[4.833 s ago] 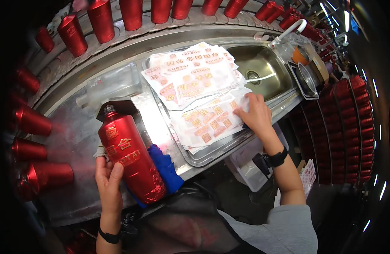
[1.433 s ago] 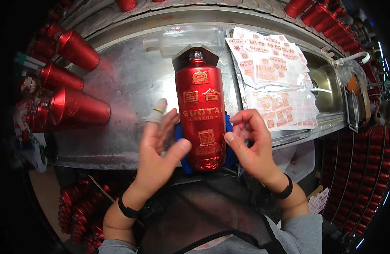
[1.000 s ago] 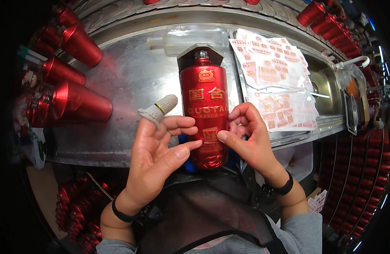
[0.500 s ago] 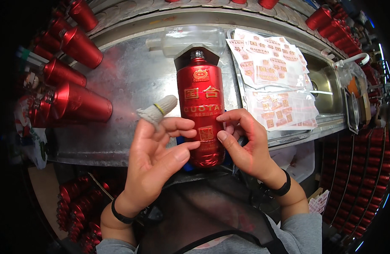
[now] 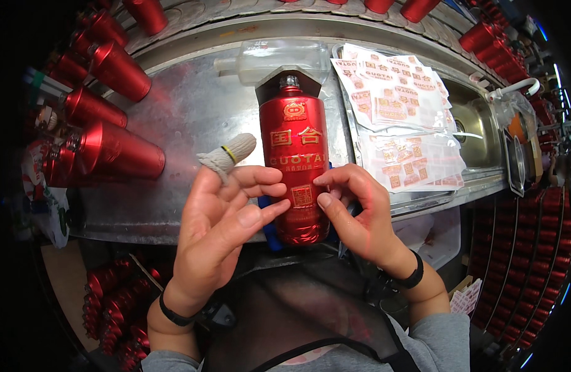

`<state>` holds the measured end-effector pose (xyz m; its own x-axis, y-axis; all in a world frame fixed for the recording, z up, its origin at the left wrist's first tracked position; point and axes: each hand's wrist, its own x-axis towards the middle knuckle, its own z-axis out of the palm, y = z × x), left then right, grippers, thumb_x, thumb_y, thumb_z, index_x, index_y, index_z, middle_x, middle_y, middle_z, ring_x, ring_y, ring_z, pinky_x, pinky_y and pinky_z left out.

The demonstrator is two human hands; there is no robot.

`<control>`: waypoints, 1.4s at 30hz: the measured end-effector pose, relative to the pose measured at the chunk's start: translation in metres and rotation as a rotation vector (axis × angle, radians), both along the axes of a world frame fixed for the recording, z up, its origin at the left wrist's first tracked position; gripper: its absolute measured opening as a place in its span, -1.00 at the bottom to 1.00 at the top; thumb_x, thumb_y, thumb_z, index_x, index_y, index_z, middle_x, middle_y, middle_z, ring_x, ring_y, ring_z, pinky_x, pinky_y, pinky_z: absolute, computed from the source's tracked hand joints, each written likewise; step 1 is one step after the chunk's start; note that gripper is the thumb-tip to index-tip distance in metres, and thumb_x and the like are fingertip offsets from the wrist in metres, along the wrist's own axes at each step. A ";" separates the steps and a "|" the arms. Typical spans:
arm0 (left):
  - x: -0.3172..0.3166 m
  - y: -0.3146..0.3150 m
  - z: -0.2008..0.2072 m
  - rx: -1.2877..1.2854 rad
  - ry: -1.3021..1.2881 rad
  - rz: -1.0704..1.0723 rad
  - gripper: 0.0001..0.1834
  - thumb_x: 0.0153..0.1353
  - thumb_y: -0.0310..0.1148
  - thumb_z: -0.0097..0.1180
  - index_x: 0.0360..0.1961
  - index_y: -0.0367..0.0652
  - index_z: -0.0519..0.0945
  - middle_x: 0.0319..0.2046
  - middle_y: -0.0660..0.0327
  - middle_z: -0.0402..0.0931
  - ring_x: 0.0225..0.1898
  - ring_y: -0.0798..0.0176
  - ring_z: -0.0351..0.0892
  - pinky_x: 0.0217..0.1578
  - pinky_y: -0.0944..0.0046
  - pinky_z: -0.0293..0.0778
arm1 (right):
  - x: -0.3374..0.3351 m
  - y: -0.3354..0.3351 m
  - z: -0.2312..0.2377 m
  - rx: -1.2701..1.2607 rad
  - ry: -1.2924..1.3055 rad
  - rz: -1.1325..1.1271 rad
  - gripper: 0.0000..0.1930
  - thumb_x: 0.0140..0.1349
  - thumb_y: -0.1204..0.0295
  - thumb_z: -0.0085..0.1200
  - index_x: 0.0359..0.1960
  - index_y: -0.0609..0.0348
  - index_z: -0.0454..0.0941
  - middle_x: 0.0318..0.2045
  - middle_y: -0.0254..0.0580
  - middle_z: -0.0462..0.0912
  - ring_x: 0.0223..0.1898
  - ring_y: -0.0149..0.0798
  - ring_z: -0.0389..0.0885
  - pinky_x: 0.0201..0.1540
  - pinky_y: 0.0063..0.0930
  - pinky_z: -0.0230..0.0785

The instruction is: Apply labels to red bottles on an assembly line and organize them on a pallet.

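Observation:
A glossy red bottle (image 5: 295,142) with gold lettering and emblems lies before me, its neck pointing away. A dark angular support (image 5: 307,82) shows around its neck, and a bit of blue shows beneath its base. My left hand (image 5: 220,217) is open at the bottle's left side, fingertips at its edge and thumb stretched toward it. A white knitted finger cover (image 5: 226,156) with a yellow band sits on its index finger. On the other side my right hand (image 5: 360,217) has its index fingertip on the lower face, thumb apart from it, with nothing visible between them.
Printed transfer sheets (image 5: 394,93) lie on the metal bench (image 5: 186,130), left of a sink (image 5: 478,139). A clear glass bottle (image 5: 279,59) lies beyond the red one. More red bottles (image 5: 115,149) stand at left, and others ride a conveyor (image 5: 248,25) along the back.
Bottles on the back conveyor have shifted right. My left hand has tilted slightly, its covered finger moving a little left. My right index fingertip has slid slightly left and down over the bottle.

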<state>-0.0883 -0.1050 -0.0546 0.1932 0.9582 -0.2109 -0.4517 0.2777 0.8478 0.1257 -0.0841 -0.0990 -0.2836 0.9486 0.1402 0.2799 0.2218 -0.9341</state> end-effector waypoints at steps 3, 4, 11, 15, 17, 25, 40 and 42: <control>-0.001 0.001 0.000 0.004 -0.029 0.001 -0.08 0.19 -0.21 0.16 0.42 -0.39 -0.04 0.11 -0.12 0.31 0.17 0.05 0.41 0.27 -0.19 0.34 | 0.003 -0.006 0.006 -0.036 -0.007 0.007 -0.81 0.25 0.55 0.11 -0.11 0.27 0.61 -0.39 -0.35 0.52 -0.43 -0.54 0.40 -0.40 -0.63 0.27; -0.003 0.002 0.000 -0.001 -0.053 -0.011 -0.07 0.19 -0.20 0.16 0.42 -0.39 -0.04 0.12 -0.13 0.31 0.17 0.04 0.40 0.28 -0.20 0.31 | 0.003 -0.008 0.008 -0.149 0.043 0.004 -0.78 0.25 0.55 0.11 -0.08 0.27 0.64 -0.39 -0.38 0.53 -0.44 -0.56 0.40 -0.39 -0.65 0.28; -0.001 0.003 0.002 -0.010 -0.101 -0.041 -0.06 0.18 -0.17 0.17 0.42 -0.40 -0.04 0.14 -0.14 0.30 0.20 0.01 0.39 0.32 -0.21 0.23 | 0.007 -0.010 0.036 -0.632 0.188 -0.031 -0.68 0.27 0.53 0.13 0.06 0.24 0.62 -0.31 -0.45 0.61 -0.41 -0.69 0.39 -0.33 -0.76 0.30; -0.001 0.003 -0.002 0.005 -0.163 -0.039 -0.17 0.22 -0.26 0.14 0.40 -0.35 0.02 0.14 -0.10 0.32 0.20 0.06 0.39 0.30 -0.09 0.27 | 0.007 -0.010 0.034 -0.658 0.224 0.002 -0.70 0.27 0.53 0.12 0.04 0.27 0.61 -0.26 -0.40 0.64 -0.41 -0.69 0.41 -0.32 -0.77 0.32; -0.002 0.002 -0.004 0.016 -0.216 -0.051 -0.26 0.27 -0.33 0.11 0.38 -0.30 0.07 0.15 -0.06 0.33 0.19 0.10 0.39 0.29 0.02 0.31 | 0.006 -0.010 0.030 -0.676 0.246 0.013 -0.70 0.28 0.53 0.12 0.05 0.28 0.61 -0.25 -0.39 0.64 -0.42 -0.70 0.41 -0.32 -0.77 0.32; 0.004 0.002 -0.003 0.018 -0.050 -0.033 -0.09 0.19 -0.19 0.16 0.42 -0.38 -0.01 0.12 -0.12 0.32 0.15 0.07 0.41 0.24 -0.12 0.38 | -0.006 0.006 0.014 0.179 -0.128 0.083 -0.69 0.12 0.61 0.19 -0.07 0.15 0.63 -0.34 -0.24 0.52 -0.37 -0.35 0.54 -0.34 -0.50 0.41; -0.008 0.007 -0.022 0.025 0.047 0.032 -0.26 0.30 -0.28 0.06 0.39 -0.36 0.06 0.05 -0.03 0.42 0.03 0.16 0.53 0.08 0.02 0.57 | 0.019 0.003 0.028 0.240 0.081 0.205 -0.83 0.03 0.69 0.14 -0.33 0.24 0.64 -0.35 -0.16 0.64 -0.28 -0.20 0.65 -0.23 -0.42 0.49; -0.010 0.012 -0.026 0.039 0.021 0.003 -0.28 0.31 -0.30 0.05 0.39 -0.36 0.07 0.04 -0.01 0.43 0.03 0.17 0.53 0.06 0.03 0.59 | 0.029 0.004 0.040 0.133 0.113 0.159 -0.85 0.04 0.69 0.14 -0.33 0.26 0.65 -0.40 -0.19 0.65 -0.33 -0.27 0.65 -0.28 -0.46 0.46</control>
<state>-0.0979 -0.0935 -0.0811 0.1864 0.9663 -0.1775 -0.4344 0.2431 0.8673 0.1551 -0.0805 -0.0590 -0.4035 0.8644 0.3002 0.1267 0.3776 -0.9172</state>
